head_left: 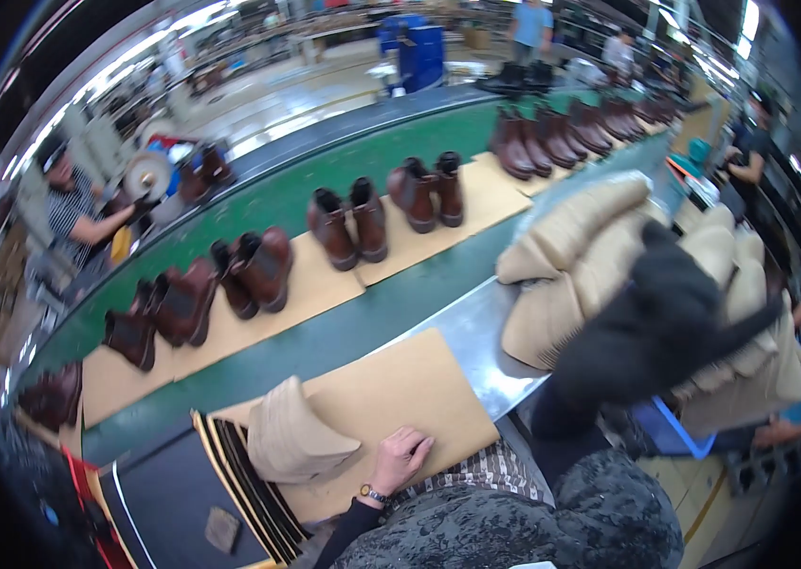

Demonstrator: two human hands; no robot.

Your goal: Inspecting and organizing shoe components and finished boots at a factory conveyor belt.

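Note:
My left hand [402, 459], bare with a watch on the wrist, rests on a flat tan cardboard sheet [429, 375], its fingers curled in and nothing seen in them. Just left of it lies a nested stack of curved tan card pieces [291, 434]. Over on the right, my right hand [661, 303] wears a dark glove and is smeared by motion. It is over a heap of similar curved tan stacks [581, 228] beside a shiny metal surface [491, 346]. Whether the glove holds anything does not show.
Pairs of brown ankle boots [348, 223] stand in a row on cardboard along a green conveyor belt [258, 209]. A dark board [182, 503] with a small block is at lower left. A blue bin [675, 427] sits at right. Other people stand at left, right and far back.

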